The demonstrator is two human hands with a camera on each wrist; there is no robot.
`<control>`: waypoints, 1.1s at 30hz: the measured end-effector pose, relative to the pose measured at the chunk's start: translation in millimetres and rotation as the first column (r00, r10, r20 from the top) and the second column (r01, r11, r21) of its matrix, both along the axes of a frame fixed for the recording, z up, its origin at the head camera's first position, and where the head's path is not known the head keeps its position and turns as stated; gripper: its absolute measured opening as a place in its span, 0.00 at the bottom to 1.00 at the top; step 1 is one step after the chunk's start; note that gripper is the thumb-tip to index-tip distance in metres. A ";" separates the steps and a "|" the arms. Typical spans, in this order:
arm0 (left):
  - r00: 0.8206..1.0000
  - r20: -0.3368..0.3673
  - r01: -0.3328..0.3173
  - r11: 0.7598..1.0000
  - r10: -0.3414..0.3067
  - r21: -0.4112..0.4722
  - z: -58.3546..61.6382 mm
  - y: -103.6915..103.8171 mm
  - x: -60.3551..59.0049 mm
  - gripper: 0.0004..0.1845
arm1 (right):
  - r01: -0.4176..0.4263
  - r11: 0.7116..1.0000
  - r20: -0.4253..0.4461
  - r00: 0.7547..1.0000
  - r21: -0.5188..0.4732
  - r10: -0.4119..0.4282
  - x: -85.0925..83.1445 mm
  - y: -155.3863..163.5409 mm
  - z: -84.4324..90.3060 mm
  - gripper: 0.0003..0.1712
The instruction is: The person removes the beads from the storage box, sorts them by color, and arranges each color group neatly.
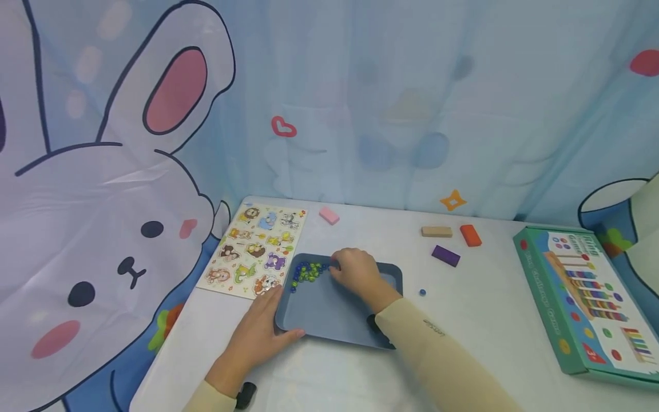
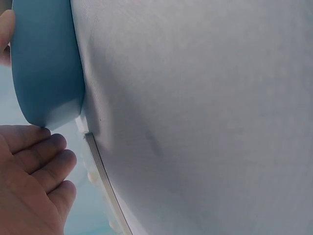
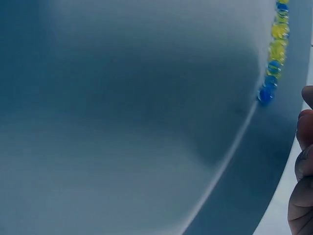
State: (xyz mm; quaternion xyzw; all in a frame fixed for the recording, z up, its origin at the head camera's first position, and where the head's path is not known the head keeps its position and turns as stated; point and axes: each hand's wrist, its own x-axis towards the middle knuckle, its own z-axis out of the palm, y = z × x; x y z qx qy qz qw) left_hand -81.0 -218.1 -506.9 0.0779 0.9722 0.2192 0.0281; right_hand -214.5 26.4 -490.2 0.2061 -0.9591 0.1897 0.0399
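Left hand (image 1: 259, 332) steadying blue tray (image 1: 329, 315), right hand (image 1: 355, 272) on beads (image 1: 307, 272)

Legible text was scarce. The green game box (image 1: 587, 297) on the surface (image 1: 479, 320) carried printed lettering along its lid, too blurred and slanted to read (one word possibly "Game", not certain). A red badge at its near corner held a numeral, unreadable. The animal puzzle board (image 1: 254, 252) showed pictures only, no words.
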 end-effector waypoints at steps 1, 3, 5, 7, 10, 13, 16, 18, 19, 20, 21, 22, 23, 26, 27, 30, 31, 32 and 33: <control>1.000 -0.003 0.001 1.000 -0.001 0.002 -0.3 0.1 0.0 0.62 | -0.001 1.000 0.006 1.000 0.002 0.001 -0.4 -1.7 -0.7 0.11; 1.000 0.009 -0.001 1.000 0.001 -0.003 -0.3 0.3 0.0 0.63 | -0.003 1.000 0.017 1.000 0.003 0.003 -0.8 -4.6 -1.3 0.10; 1.000 0.010 0.000 1.000 0.000 -0.009 -0.9 -0.1 -0.5 0.63 | -0.005 1.000 0.023 1.000 0.011 0.005 -1.6 -7.1 -2.3 0.10; 1.000 0.006 0.003 1.000 -0.002 -0.008 -1.7 -0.5 -0.9 0.63 | -0.012 1.000 0.031 0.999 0.017 0.012 -2.6 -9.3 -4.0 0.09; 1.000 0.000 0.004 1.000 -0.004 -0.007 -2.7 -1.0 -0.9 0.64 | -0.022 0.999 0.052 0.998 0.034 0.020 -3.8 -12.3 -7.6 0.09; 1.000 -0.005 0.004 1.000 -0.004 -0.002 -1.7 0.0 0.1 0.64 | -0.025 0.998 0.057 0.998 0.061 0.022 -5.4 -14.6 -11.5 0.06; 1.000 0.001 0.000 1.000 0.000 -0.006 -0.3 1.3 0.5 0.63 | -0.024 0.996 0.046 0.999 0.082 0.020 -6.8 -16.2 -15.0 0.04; 1.000 0.000 -0.003 1.000 0.003 -0.011 -0.1 1.4 0.1 0.63 | -0.022 0.996 0.037 0.999 0.089 0.019 -7.1 -16.9 -16.1 0.04; 1.000 0.000 -0.003 1.000 0.003 -0.015 -0.5 1.5 0.0 0.63 | -0.021 0.996 0.036 0.999 0.090 0.018 -6.7 -16.5 -16.6 0.04; 1.000 0.000 -0.004 1.000 0.004 -0.014 -1.1 1.6 -0.2 0.64 | -0.020 0.996 0.033 0.999 0.088 0.018 -6.3 -16.1 -17.0 0.04; 1.000 -0.001 -0.004 1.000 0.004 -0.018 -1.2 1.5 -0.3 0.64 | -0.019 0.996 0.030 0.999 0.088 0.016 -6.0 -15.8 -16.9 0.03; 1.000 -0.004 -0.004 1.000 0.004 -0.016 -1.6 1.4 -0.4 0.64 | -0.017 0.996 0.031 0.999 0.086 0.015 -5.6 -15.3 -17.0 0.03; 1.000 -0.001 -0.005 1.000 0.005 -0.017 -1.7 1.2 -0.6 0.64 | -0.015 0.996 0.029 1.000 0.086 0.012 -5.2 -15.0 -17.0 0.03; 1.000 0.000 -0.008 1.000 0.008 -0.012 -1.6 1.1 -0.7 0.63 | -0.008 0.996 0.028 1.000 0.087 0.006 -3.9 -13.6 -16.9 0.03; 1.000 0.001 -0.008 1.000 0.008 -0.010 -1.3 1.2 -0.6 0.63 | -0.006 0.996 0.029 1.000 0.088 0.004 -3.5 -13.1 -16.8 0.03; 1.000 0.005 -0.009 1.000 0.009 -0.007 -1.4 0.9 -0.7 0.63 | -0.001 0.996 0.033 0.999 0.088 -0.001 -2.0 -11.6 -16.5 0.03; 1.000 0.007 -0.009 1.000 0.009 -0.007 -1.4 0.8 -0.7 0.63 | 0.000 0.996 0.033 0.999 0.086 -0.003 -1.6 -11.0 -16.1 0.03; 1.000 0.003 -0.009 1.000 0.009 -0.006 -1.4 0.7 -0.7 0.63 | 0.001 0.996 0.030 1.000 0.084 -0.004 -1.2 -10.3 -15.5 0.03; 1.000 0.001 -0.007 1.000 0.007 -0.005 -1.6 0.4 -0.8 0.64 | 0.002 0.997 0.025 1.000 0.079 -0.004 -0.6 -9.6 -14.6 0.04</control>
